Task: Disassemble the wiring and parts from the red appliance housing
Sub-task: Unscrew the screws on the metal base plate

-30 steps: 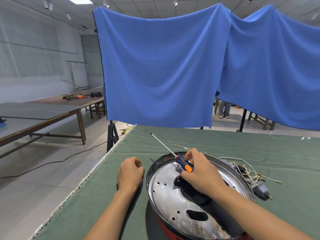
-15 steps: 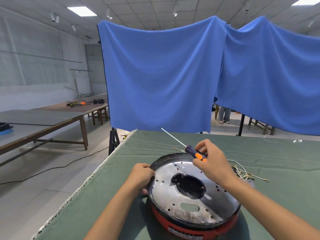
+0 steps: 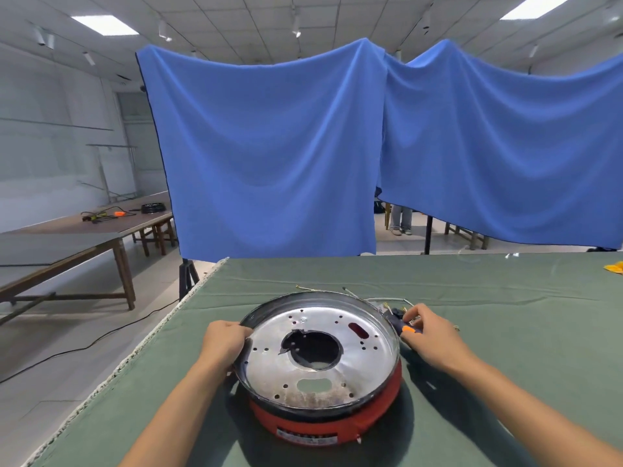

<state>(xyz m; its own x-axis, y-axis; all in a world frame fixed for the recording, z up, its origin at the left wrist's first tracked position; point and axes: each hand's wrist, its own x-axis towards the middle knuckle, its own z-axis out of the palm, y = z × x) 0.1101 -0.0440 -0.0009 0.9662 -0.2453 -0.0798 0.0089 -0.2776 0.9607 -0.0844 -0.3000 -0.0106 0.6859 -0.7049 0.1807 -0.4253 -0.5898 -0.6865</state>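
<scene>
The screwdriver (image 3: 403,326) is mostly hidden in the right hand (image 3: 426,335), which grips it; wires (image 3: 387,299) behind are partly hidden. Low centre, the red housing (image 3: 323,424) holds a perforated metal plate (image 3: 320,348). The left hand (image 3: 224,340) grips its rim.

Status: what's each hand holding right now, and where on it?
Left hand grips the housing at its left metal rim. Right hand holds the screwdriver by its handle, beside the right rim.

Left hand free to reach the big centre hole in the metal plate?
Probably yes: the left hand grips the metal plate rim, and nothing covers the centre hole; it must let go first.
</scene>
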